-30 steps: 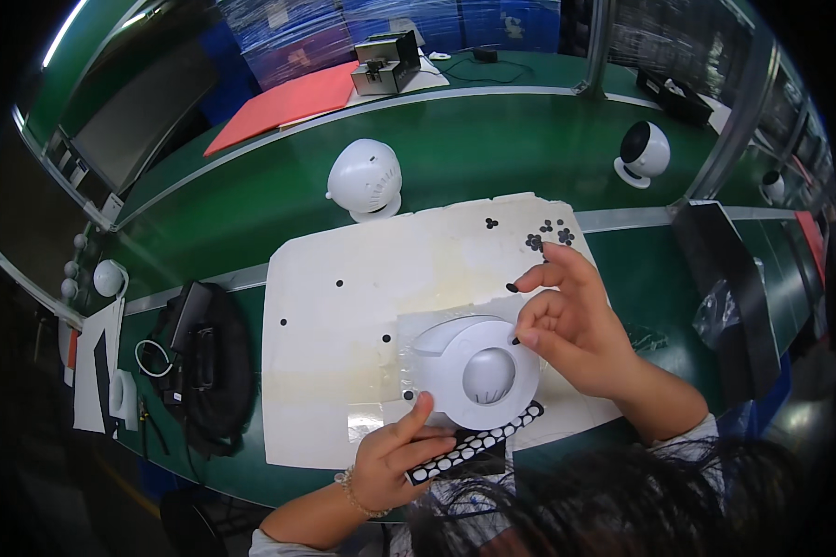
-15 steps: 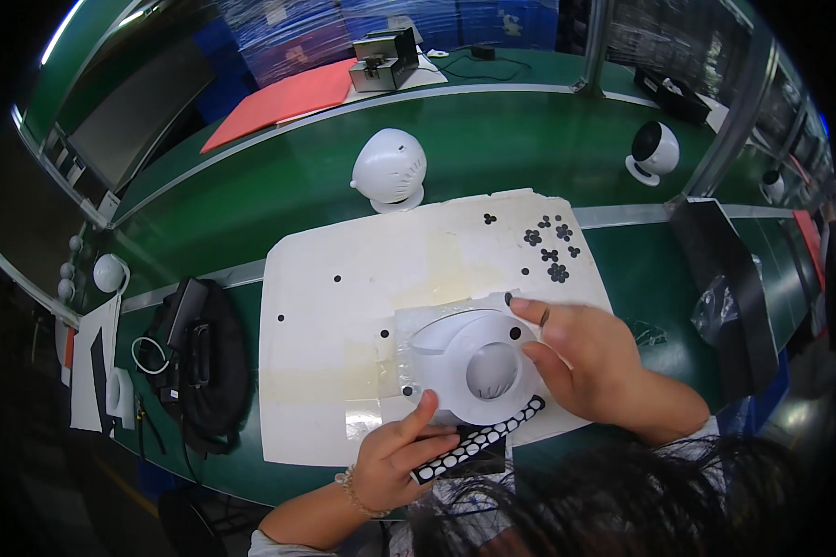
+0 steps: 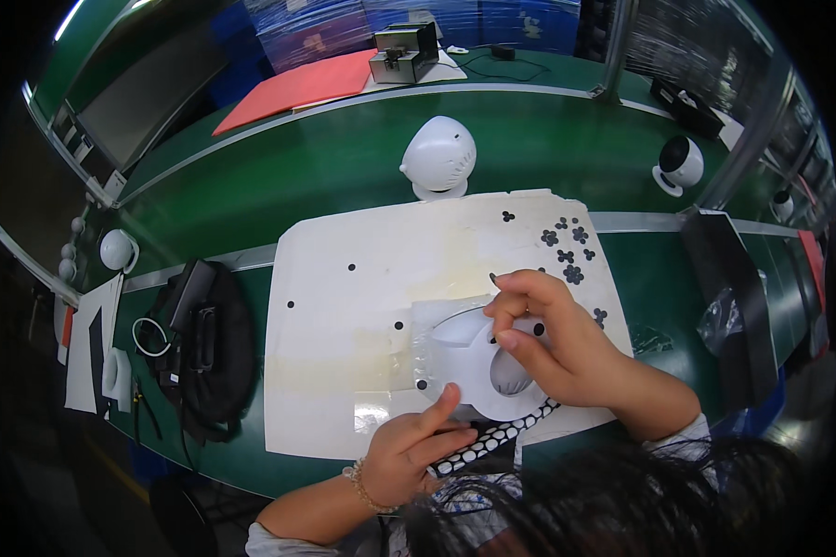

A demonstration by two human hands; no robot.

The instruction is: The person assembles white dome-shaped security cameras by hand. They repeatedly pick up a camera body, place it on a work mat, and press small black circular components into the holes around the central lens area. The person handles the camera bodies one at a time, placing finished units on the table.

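A smooth white round housing (image 3: 469, 371) with a translucent dome-like middle lies on a large white board (image 3: 325, 371) in front of me. My left hand (image 3: 409, 450) grips a black strip with white round spots (image 3: 497, 441) along the housing's near edge, its index finger pointing up beside the housing. Over the housing's right side hovers my right hand (image 3: 553, 339), fingers bent. A small black round pad (image 3: 493, 278) sits at a fingertip of this hand; whether it is stuck or pinched is hard to see. Another black dot (image 3: 539, 329) shows beside the fingers.
Black flower-shaped clusters (image 3: 574, 275) and single dots mark the board. A white rounded camera-like unit (image 3: 441, 153) stands behind it, another (image 3: 680, 162) farther right. A black bag (image 3: 218, 371) lies left, a long black box (image 3: 729, 306) right. A metal case (image 3: 404, 53) sits on the shelf.
My right hand has lifted off the housing's upper right edge and shifted left over it, fingers more bent. The left hand keeps its hold on the strip. The whole view has shifted slightly.
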